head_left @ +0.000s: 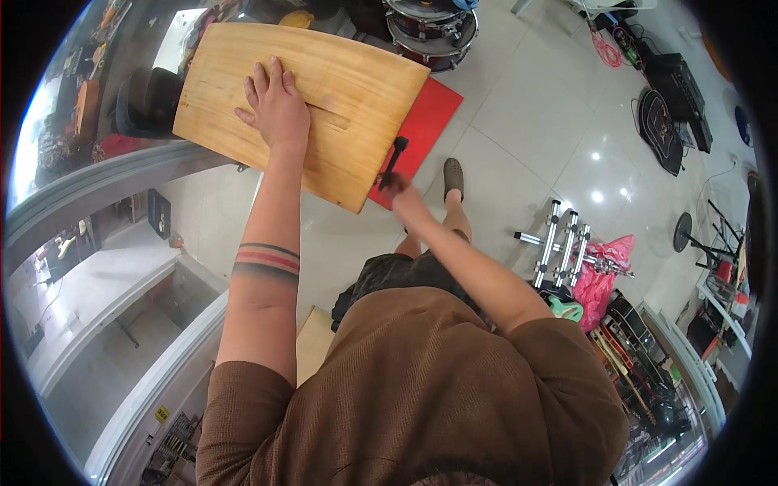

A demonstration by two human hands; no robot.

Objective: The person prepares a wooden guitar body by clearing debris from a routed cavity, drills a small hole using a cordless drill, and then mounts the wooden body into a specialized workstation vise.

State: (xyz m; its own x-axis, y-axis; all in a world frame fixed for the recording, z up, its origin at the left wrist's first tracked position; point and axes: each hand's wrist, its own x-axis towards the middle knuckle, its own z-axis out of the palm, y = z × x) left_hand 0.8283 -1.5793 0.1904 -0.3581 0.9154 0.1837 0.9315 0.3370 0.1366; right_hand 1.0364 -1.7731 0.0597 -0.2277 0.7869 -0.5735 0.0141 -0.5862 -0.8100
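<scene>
My left hand (277, 111) lies flat on a pale wooden board (243, 61), its fingers spread. A narrow slot or dark groove runs across the board near my wrist. Beneath the board's right side, part of a red flat panel (433, 105) shows. At the board's right edge, my right hand (399, 191) is closed around the lower end of a black tool (395, 158) with a long stem and a thicker far end. The fingers are slightly blurred, and the tool's exact kind is unclear.
Drums (433, 32) stand beyond the board. A glass display case (97, 300) runs along the left. On the tiled floor to the right are chrome tubes (559, 243), a pink plastic bag (604, 275) and a black padded case (658, 130). Guitars (624, 364) stand at lower right.
</scene>
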